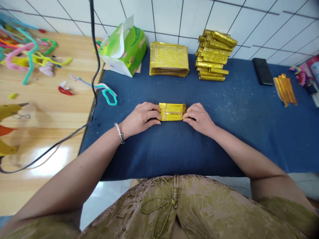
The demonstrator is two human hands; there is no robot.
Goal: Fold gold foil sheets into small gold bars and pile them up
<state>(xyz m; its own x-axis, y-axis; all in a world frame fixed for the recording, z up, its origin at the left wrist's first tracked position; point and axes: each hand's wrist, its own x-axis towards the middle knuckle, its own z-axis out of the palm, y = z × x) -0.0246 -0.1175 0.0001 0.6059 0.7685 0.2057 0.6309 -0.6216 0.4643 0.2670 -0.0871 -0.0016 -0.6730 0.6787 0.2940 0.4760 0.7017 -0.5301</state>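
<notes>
Item: folded gold foil paper (172,112), a short flat oblong, lay on the blue cloth (224,132) near the middle of the mat, well inside every edge.

Left hand (141,119) — fingers curled and pressed onto the left end of the paper, thumb beneath; a metal bangle (119,133) sat at the wrist. Right hand (199,119) — fingertips pinched on the right end. Both hands gripped the piece from opposite ends.

Open room: bare cloth lay all around the hands, wide to the right and toward the near edge of the mat.

Far edge, along the tiled wall: a stack of flat gold sheets (168,59); just right of it, apart, a pile of folded gold pieces (214,56); a green tissue box (124,49) at the far left corner. A black case (263,70) and some loose gold strips (285,89) lay far right.

Left of the mat: a wooden surface (50,109) with coloured pipe cleaners (27,53), and a black cable (94,76) that ran down past the mat's left edge.

Hard to make out: things at the right border were cut off; yellow shapes at the left border were blurred; the paper's underside was hidden.
</notes>
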